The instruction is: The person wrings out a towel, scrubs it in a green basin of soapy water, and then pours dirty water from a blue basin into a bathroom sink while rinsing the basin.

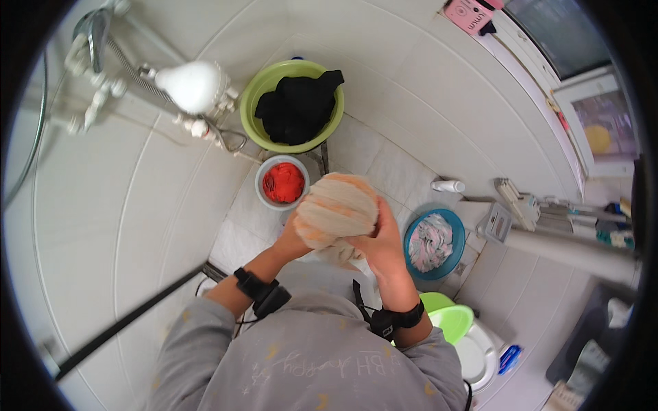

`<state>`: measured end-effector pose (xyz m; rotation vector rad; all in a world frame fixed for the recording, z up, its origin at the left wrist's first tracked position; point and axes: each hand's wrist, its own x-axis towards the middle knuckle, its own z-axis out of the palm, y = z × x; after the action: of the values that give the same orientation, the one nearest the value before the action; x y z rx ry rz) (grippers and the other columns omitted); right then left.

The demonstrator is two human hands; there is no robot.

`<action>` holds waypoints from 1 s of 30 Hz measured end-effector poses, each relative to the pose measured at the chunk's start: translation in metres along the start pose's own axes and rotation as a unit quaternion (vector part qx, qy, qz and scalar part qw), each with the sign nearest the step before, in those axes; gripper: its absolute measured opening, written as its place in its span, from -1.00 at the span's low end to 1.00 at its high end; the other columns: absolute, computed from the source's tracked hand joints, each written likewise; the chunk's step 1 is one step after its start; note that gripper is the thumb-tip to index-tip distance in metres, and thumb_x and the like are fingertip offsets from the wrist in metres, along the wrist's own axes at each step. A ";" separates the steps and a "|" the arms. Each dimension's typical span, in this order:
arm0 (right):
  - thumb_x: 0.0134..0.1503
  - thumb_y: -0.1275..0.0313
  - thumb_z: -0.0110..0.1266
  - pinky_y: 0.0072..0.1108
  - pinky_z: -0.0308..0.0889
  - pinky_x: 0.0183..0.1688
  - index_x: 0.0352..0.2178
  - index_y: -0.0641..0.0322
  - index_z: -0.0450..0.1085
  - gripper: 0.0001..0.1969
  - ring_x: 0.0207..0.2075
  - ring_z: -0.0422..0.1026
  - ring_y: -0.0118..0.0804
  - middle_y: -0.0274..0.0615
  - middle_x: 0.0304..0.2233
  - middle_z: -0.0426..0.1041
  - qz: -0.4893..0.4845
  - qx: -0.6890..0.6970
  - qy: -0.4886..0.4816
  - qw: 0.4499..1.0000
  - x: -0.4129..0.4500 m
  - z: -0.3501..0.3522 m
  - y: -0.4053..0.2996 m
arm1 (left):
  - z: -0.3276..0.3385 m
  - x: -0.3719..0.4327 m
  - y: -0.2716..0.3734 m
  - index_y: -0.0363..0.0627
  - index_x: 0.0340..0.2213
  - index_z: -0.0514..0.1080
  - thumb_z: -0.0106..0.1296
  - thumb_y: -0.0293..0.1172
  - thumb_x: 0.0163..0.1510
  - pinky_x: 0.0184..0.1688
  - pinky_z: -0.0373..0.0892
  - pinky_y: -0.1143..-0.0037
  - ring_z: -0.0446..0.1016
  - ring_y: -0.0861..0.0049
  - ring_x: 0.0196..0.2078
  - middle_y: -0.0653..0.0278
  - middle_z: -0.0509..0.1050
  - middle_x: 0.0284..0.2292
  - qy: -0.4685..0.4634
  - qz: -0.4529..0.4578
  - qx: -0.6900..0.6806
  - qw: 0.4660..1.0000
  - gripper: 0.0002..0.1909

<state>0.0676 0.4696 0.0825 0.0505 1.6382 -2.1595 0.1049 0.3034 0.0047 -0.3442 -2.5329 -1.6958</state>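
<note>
Between my two hands I hold a bunched cloth (339,208), cream-coloured with orange patches, up in front of my body. My left hand (295,236) grips its left side, with the fingers mostly hidden by the fabric. On the right side, my right hand (381,239) presses in with thumb and fingers around the bundle. A loose fold of the cloth hangs beneath. Just beyond it on the left stands a small grey basin (259,194) with red cloth (284,183) inside.
A green basin (249,120) holding black fabric (298,110) is raised on a stand at the back. To the right, a blue basin (456,257) contains pink-and-grey cloth (431,242). A white bottle (448,186) lies near the wall. Water pipes and a faucet (95,38) are mounted at left.
</note>
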 end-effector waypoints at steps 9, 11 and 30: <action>-0.09 0.40 0.15 -0.58 0.21 -0.06 -0.08 0.45 0.15 -0.45 -0.14 0.29 -0.39 -0.13 -0.17 0.30 0.011 0.068 -0.124 0.990 0.029 0.098 0.037 | -0.121 -0.074 -0.047 -0.14 -0.01 0.13 0.12 -0.61 -0.24 0.02 0.21 0.40 0.23 0.41 0.00 0.27 0.26 -0.06 0.000 -0.337 -0.280 0.899 -0.30; -0.06 0.41 0.12 -0.58 0.23 -0.07 -0.08 0.42 0.18 -0.49 -0.14 0.31 -0.38 -0.11 -0.17 0.30 -0.022 0.026 -0.107 0.994 0.031 0.101 0.042 | -0.142 -0.077 -0.054 -0.17 -0.01 0.13 0.11 -0.60 -0.25 0.02 0.21 0.40 0.24 0.40 0.00 0.25 0.26 -0.06 -0.015 -0.350 -0.308 0.885 -0.31; 0.01 0.47 0.00 -0.66 0.32 -0.33 -0.29 0.39 0.32 -0.78 -0.39 0.42 -0.44 -0.22 -0.43 0.41 0.124 0.131 0.157 0.971 0.026 -0.013 0.203 | -0.167 -0.090 -0.062 -0.26 -0.01 0.09 -0.11 -0.20 -0.18 -0.01 0.24 0.33 0.27 0.24 -0.05 0.08 0.27 -0.10 0.105 -0.433 -0.415 0.794 -0.33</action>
<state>0.1131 0.4304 -0.1136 0.6697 1.3967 -2.2363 0.1678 0.1143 -0.0030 1.0967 -1.6614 -2.8579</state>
